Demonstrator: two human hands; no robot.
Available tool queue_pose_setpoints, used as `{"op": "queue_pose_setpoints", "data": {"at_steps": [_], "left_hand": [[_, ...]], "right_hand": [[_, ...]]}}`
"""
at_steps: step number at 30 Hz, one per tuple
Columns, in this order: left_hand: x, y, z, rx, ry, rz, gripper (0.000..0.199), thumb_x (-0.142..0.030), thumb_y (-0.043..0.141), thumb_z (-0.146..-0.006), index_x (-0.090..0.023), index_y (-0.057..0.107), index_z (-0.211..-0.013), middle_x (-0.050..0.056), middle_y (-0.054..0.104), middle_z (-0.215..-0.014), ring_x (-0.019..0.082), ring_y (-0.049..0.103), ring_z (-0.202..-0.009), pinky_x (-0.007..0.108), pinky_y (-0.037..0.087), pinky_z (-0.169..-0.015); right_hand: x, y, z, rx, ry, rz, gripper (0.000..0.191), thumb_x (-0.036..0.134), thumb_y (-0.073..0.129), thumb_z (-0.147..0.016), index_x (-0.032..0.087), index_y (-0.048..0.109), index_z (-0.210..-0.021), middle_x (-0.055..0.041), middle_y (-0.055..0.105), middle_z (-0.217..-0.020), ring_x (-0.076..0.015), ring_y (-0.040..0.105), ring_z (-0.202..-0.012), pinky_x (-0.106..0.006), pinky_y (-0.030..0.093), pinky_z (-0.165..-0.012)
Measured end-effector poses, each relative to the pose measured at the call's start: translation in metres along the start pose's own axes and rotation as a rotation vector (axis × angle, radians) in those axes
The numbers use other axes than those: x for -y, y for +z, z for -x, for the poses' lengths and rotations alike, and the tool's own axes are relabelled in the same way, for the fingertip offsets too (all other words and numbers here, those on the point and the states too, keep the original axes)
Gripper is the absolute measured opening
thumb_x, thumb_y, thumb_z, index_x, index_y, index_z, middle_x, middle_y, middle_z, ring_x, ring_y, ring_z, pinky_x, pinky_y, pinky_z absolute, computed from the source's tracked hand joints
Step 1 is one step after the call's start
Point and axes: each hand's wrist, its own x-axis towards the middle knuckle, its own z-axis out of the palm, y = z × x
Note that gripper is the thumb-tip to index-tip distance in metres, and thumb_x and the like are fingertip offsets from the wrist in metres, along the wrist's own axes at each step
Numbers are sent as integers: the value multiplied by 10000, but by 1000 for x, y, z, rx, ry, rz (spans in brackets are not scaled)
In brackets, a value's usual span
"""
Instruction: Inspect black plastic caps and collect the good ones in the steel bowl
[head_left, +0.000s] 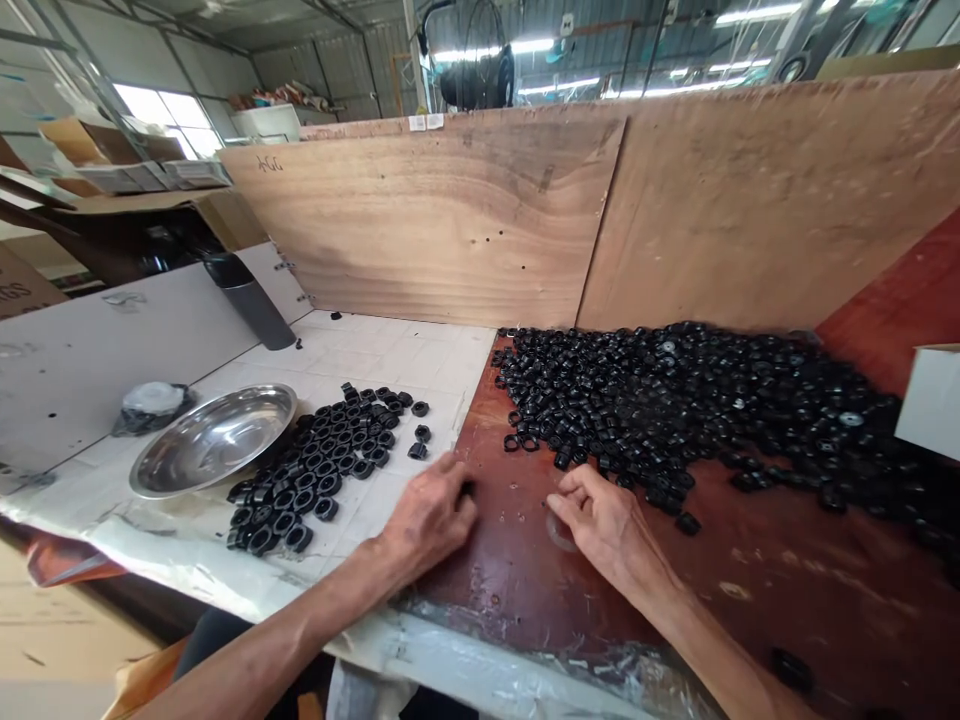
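Heap of black rings (645, 400) on the tabletop (502, 570), centre to right of frame. Its lower edge lies just above the right hand (611, 525), the nearer one; jumbled, no common axis. Right thumb and fingers bent together; cannot tell if grasping. Left hand (431, 507), lower centre, curled, contents hidden; smaller ring cluster (326, 482) to its left.

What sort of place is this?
Most likely a small factory or workshop: black parts are heaped in bulk on a worn bench, cardboard boxes stand at the left, and strip lights show overhead.
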Motion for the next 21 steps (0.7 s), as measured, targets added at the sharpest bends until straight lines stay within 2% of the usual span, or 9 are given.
{"op": "queue_pose_setpoints", "data": {"at_steps": [2, 4, 7, 8, 10, 12, 14, 17, 21], "left_hand": [[11, -9, 0, -52, -42, -251, 161, -92, 489, -828, -136, 636, -877, 111, 560, -929, 266, 517, -871, 428, 490, -795], [10, -11, -5, -120, -12, -318, 190, -137, 465, -880, -148, 652, -910, 112, 555, -949, 277, 489, -890, 448, 475, -815], [-7, 6, -24, -146, 17, -105, 175, -174, 477, -909, -148, 646, -946, 89, 554, -922, 239, 502, -854, 421, 483, -844], [-13, 16, -33, -139, -5, -21, 181, -177, 503, -902, -141, 642, -1012, 93, 565, -972, 240, 527, -908, 415, 489, -881], [-20, 36, -51, -125, -43, 96, 323, -174, 588, -854, -131, 617, -1173, 109, 580, -1095, 257, 552, -1015, 426, 484, -960], [-18, 51, -64, -126, -54, 134, 319, -163, 606, -842, -127, 626, -1158, 110, 598, -1095, 261, 568, -1031, 423, 488, -967], [-13, 58, -69, -137, -34, 140, 232, -151, 589, -850, -128, 647, -1074, 101, 616, -1036, 249, 584, -994, 405, 498, -943], [-7, 56, -62, -160, 19, 137, 146, -140, 594, -821, -133, 653, -955, 85, 627, -952, 234, 591, -930, 388, 500, -905], [-11, 47, -43, -194, 59, 155, 102, -126, 596, -778, -133, 621, -877, 61, 604, -863, 190, 577, -810, 335, 498, -789]], "right_hand": [[-12, -2, -7, -171, -88, 90, 152, 317, 580, -864, 178, 595, -922, -30, 605, -783, -175, 578, -699, -306, 429, -698], [-20, -3, -14, -240, -181, 193, 177, 245, 543, -894, 169, 605, -1041, -50, 593, -876, -178, 575, -738, -305, 431, -705], [-18, -1, -21, -154, -306, 467, 260, 184, 490, -951, 187, 601, -1186, -78, 563, -1062, -174, 592, -778, -293, 401, -651], [-14, 0, -23, -108, -324, 569, 244, 172, 478, -963, 195, 611, -1167, -78, 547, -1097, -168, 595, -761, -295, 379, -621], [-5, 2, -28, -30, -312, 741, 205, 132, 452, -965, 192, 625, -1059, -70, 528, -1083, -161, 591, -707, -308, 329, -579], [4, 5, -32, 7, -279, 831, 205, 92, 438, -945, 180, 613, -1005, -69, 521, -1048, -167, 588, -682, -319, 299, -571], [11, 7, -34, 9, -248, 856, 202, 68, 448, -913, 166, 600, -1002, -74, 525, -1024, -173, 585, -669, -325, 279, -567], [14, 9, -33, -22, -206, 804, 169, 87, 493, -862, 157, 592, -980, -72, 538, -1011, -176, 574, -665, -329, 291, -575], [6, 8, -30, -50, -208, 463, 118, 206, 540, -885, 170, 643, -931, -62, 565, -984, -169, 584, -743, -315, 414, -700]]}}
